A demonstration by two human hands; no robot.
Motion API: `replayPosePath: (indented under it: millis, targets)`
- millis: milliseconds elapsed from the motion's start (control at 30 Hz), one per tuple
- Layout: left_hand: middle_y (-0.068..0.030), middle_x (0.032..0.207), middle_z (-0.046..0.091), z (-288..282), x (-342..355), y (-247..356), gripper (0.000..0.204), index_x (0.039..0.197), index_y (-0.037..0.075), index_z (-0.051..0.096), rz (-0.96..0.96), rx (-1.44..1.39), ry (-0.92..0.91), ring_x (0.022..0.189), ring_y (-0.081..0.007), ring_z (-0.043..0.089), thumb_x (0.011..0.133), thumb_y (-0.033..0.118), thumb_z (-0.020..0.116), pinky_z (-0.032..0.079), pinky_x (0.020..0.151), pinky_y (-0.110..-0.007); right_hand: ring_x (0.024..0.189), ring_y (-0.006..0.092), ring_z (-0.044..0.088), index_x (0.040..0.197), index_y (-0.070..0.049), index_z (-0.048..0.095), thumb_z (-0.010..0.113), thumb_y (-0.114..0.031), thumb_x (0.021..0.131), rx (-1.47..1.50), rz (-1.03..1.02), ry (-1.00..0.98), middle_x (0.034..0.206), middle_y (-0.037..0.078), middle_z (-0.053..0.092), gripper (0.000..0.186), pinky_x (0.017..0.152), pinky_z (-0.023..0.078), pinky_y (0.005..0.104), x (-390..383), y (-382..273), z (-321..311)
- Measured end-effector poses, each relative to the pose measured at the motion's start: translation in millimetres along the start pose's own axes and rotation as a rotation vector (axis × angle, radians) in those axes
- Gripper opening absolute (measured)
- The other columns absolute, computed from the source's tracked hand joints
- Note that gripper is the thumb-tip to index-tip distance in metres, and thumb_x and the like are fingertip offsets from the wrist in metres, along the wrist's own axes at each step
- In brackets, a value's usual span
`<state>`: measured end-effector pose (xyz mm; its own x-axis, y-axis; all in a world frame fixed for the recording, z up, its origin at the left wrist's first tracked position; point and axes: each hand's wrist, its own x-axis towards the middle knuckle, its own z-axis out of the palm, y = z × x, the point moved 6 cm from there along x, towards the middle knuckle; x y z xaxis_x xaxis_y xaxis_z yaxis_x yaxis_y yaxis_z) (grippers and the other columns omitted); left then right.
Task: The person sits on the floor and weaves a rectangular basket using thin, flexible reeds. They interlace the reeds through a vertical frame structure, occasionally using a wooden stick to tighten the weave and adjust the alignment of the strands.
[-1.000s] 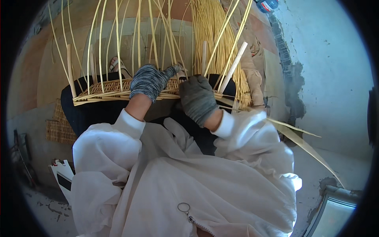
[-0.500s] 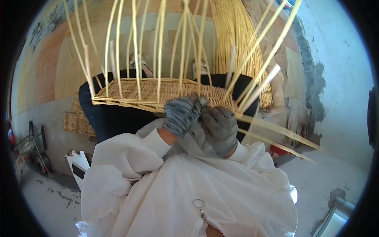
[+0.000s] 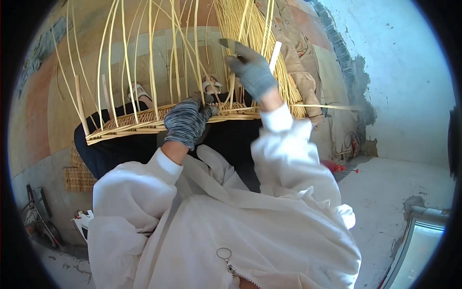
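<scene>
A shallow wicker basket (image 3: 139,126) lies across my lap, with tall pale rods (image 3: 126,58) rising from its edge and thicker pegs (image 3: 81,103) at its left end. My left hand (image 3: 185,120), in a grey striped knitted glove, is closed on the woven edge near the middle; the fingertips are partly hidden among the rods. Raised above the basket's right part, my right hand (image 3: 255,72) wears a plain grey glove. Its fingers stretch out to the left beside the upright rods, slightly blurred. A loose pale strand (image 3: 327,106) sticks out to the right from the basket's right end.
Beyond my knees, a large bundle of yellow rods (image 3: 288,96) lies beside brown cloth (image 3: 301,58). A second woven piece (image 3: 79,178) is on the floor at left, with a wheeled metal frame (image 3: 45,224) farther off. A pale wall (image 3: 404,96) stands on the right.
My right hand has left the basket edge and risen up and away, its fingers now stretched. The left hand and basket appear farther left, as the view has shifted too.
</scene>
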<state>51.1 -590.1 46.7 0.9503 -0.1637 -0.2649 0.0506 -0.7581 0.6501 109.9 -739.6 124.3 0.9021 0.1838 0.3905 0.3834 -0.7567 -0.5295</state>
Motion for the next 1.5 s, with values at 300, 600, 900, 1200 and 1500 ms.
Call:
replayPosePath:
  millis: [300,600,900,1200,1500]
  targets:
    - [-0.0213,0.102,0.062,0,-9,4,0.057,0.117,0.004,0.053,-0.041,0.036,-0.016,0.094,-0.0352,0.06,0.082,0.049,0.056,0.046,0.082,-0.042,0.088,0.0175,0.06,0.128,-0.008,0.049,0.063,-0.013,0.082,0.793,0.038,-0.309,0.105,0.016,0.062,0.048,0.081,0.049,0.0295,-13,-52,1]
    - [-0.0181,0.105,0.063,-6,-17,3,0.055,0.117,0.003,0.054,-0.092,0.036,0.087,0.097,-0.0317,0.06,0.078,0.04,0.066,0.047,0.084,-0.039,0.078,0.0288,0.056,0.099,-0.009,0.064,0.078,-0.031,0.054,-0.434,-0.093,-0.227,0.086,0.01,0.057,0.052,0.074,0.042,0.0412,-95,-24,8]
    - [-0.0118,0.118,0.055,30,-51,44,0.069,0.135,0.008,0.035,0.517,0.334,0.408,0.108,-0.0268,0.054,0.081,0.041,0.06,0.03,0.101,-0.05,0.077,0.0234,0.06,0.082,-0.012,0.068,0.065,-0.021,0.064,-0.268,-0.351,-0.167,0.077,0.005,0.06,0.021,0.073,0.044,0.0387,-97,-11,-10]
    - [-0.0165,0.119,0.05,52,-27,53,0.084,0.138,0.023,0.036,0.277,0.484,0.302,0.109,-0.0303,0.049,0.069,0.062,0.061,0.023,0.099,-0.06,0.08,0.0256,0.063,0.099,-0.013,0.068,0.058,-0.021,0.08,-0.874,-0.255,-0.887,0.09,0.005,0.065,0.023,0.07,0.052,0.0336,-2,6,-23]
    - [-0.0132,0.117,0.055,70,-4,82,0.047,0.11,0.004,0.06,0.577,0.419,0.155,0.113,-0.0264,0.049,0.079,0.038,0.062,0.037,0.097,-0.045,0.065,0.0379,0.059,0.1,0.001,0.055,0.062,-0.023,0.081,-0.008,0.289,-0.162,0.067,0.018,0.06,0.032,0.06,0.05,0.0425,-17,84,-38]
